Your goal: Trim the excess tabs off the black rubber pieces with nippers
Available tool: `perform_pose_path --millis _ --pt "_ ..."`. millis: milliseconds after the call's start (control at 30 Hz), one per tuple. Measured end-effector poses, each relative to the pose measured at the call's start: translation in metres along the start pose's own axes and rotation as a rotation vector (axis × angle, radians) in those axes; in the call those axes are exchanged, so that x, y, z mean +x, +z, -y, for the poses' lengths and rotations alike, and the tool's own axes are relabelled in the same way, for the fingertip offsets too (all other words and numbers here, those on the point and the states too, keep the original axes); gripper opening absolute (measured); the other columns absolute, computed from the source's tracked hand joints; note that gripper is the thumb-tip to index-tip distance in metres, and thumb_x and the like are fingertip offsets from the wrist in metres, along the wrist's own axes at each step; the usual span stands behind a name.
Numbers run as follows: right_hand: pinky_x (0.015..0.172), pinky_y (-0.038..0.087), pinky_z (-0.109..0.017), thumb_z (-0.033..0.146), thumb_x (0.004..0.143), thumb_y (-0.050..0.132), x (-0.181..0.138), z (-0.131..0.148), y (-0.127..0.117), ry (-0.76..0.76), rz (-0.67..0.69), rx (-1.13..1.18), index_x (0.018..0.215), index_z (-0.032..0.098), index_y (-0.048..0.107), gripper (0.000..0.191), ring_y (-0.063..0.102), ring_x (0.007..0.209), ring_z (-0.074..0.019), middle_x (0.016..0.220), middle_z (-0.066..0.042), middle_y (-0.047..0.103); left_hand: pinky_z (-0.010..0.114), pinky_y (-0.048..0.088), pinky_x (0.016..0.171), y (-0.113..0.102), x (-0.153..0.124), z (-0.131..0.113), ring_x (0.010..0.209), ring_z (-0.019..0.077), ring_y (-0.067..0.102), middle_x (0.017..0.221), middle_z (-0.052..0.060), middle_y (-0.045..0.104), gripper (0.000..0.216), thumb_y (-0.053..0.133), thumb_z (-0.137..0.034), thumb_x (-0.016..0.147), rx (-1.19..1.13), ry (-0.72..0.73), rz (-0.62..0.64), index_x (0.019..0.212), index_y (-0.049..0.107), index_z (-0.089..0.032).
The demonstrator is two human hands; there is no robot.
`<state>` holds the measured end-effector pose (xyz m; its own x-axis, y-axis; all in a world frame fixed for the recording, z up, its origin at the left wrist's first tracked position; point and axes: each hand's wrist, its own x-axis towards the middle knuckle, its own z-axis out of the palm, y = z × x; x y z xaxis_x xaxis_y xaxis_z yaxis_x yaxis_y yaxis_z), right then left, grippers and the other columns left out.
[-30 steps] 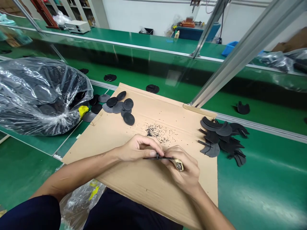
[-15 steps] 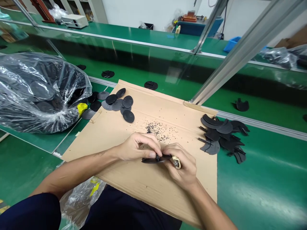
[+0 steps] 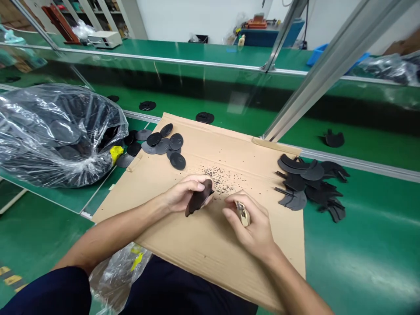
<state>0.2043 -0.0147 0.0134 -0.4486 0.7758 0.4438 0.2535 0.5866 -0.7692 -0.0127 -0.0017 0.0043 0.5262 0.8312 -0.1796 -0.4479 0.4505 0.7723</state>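
Note:
My left hand (image 3: 183, 191) is closed on a black plastic disc (image 3: 198, 199), thumb on its upper face, and holds it tilted above the cardboard sheet (image 3: 183, 245). My right hand (image 3: 251, 223) is wrapped round a small cream-handled tool (image 3: 243, 214). Metal shows at the tool's end, but its kind is hard to make out. A gap separates this hand from the disc. Small black scraps (image 3: 225, 177) lie scattered on the cardboard just beyond both hands.
Several black discs (image 3: 177, 161) lie at the cardboard's far left, beside a clear plastic bag (image 3: 59, 135) full of dark discs. Black parts with prongs (image 3: 297, 201) are piled at the right edge. A metal post (image 3: 305, 87) rises at the far right side of the cardboard.
My right hand has come away from the disc and moved slightly right with the tool. My left hand has turned the disc from nearly flat to steeply tilted and shifted it left.

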Motion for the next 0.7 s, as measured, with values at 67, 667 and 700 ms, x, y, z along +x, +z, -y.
perform_pose_path --millis 67,667,700 --pt "0.066 0.05 -0.03 0.025 0.097 0.058 0.0 -0.004 0.001 -0.005 0.074 -0.084 0.097 0.021 0.062 0.005 0.06 0.071 -0.0167 0.081 -0.004 0.066 0.021 0.038 0.045 -0.002 0.0 -0.003 0.046 0.0095 0.049 0.06 0.002 0.062 0.031 0.075 -0.038 0.071 0.012 -0.049 0.039 0.081 0.063 -0.012" --pt "0.057 0.038 -0.024 0.011 0.095 0.043 -0.007 -0.016 0.0 -0.1 0.162 -0.362 0.08 0.02 0.058 0.023 0.053 0.058 -0.0123 0.068 0.0 0.062 0.018 0.039 0.047 0.007 -0.001 0.01 0.049 0.0087 0.052 0.06 0.002 0.062 0.032 0.083 -0.037 0.069 -0.034 -0.096 0.008 0.077 0.065 -0.011" --pt "0.056 0.036 -0.024 0.011 0.094 0.043 -0.007 -0.017 0.0 -0.08 0.13 -0.378 0.079 0.02 0.058 0.023 0.051 0.056 -0.0122 0.067 0.0 0.061 0.018 0.041 0.049 0.007 0.0 0.011 0.05 0.009 0.054 0.062 0.003 0.064 0.032 0.084 -0.036 0.071 -0.049 -0.081 -0.007 0.079 0.066 -0.011"
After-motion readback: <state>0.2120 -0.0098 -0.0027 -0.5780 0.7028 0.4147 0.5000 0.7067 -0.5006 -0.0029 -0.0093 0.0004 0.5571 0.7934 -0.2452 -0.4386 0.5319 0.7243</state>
